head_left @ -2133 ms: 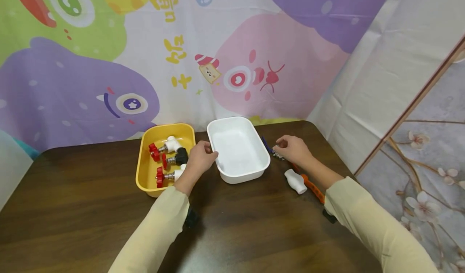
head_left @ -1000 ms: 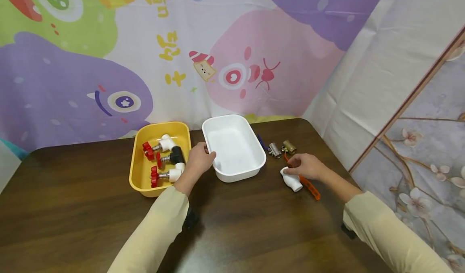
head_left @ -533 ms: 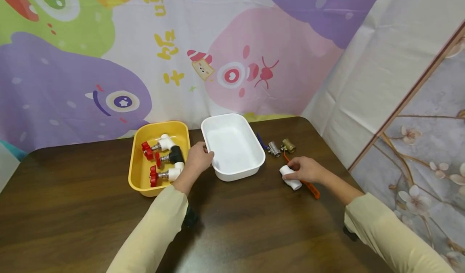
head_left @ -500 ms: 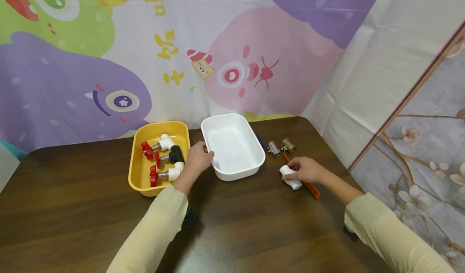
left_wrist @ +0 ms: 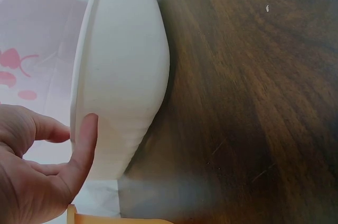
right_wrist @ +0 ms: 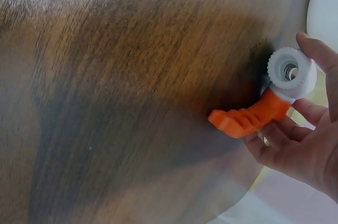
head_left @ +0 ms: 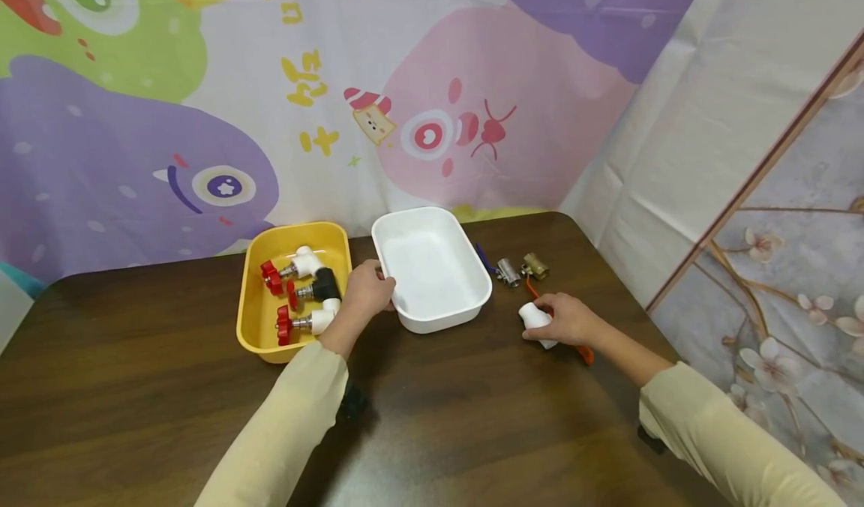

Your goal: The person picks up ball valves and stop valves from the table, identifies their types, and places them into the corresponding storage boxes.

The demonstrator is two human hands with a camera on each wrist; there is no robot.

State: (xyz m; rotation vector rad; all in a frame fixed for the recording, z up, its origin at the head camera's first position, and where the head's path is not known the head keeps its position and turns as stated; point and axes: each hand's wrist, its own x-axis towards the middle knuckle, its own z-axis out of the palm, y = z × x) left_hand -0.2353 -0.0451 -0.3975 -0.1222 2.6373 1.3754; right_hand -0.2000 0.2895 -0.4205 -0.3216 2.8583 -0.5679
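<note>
My left hand (head_left: 367, 291) pinches the left rim of a white plastic tray (head_left: 432, 267); the left wrist view has a finger and the thumb (left_wrist: 87, 134) on either side of that rim. To the tray's right, my right hand (head_left: 567, 319) grips a white plastic ball valve (head_left: 535, 317) with an orange lever handle. From the right wrist, the valve's ribbed round end (right_wrist: 282, 68) and the orange lever (right_wrist: 248, 118) show, with the thumb and fingers around the body. In the head view the fingers hide part of the valve.
A yellow tray (head_left: 253, 304) at left holds several red-handled valves (head_left: 304, 325). Behind my right hand lie a silver metal valve (head_left: 508, 272) with a blue lever and a brass valve (head_left: 536, 266). A printed cloth (head_left: 324, 192) hangs behind the dark wooden table (head_left: 432, 417).
My right hand has moved from beside the metal valves down to the white ball valve and taken hold of it. The valve has turned slightly in its grip. The left hand stays at the tray rim.
</note>
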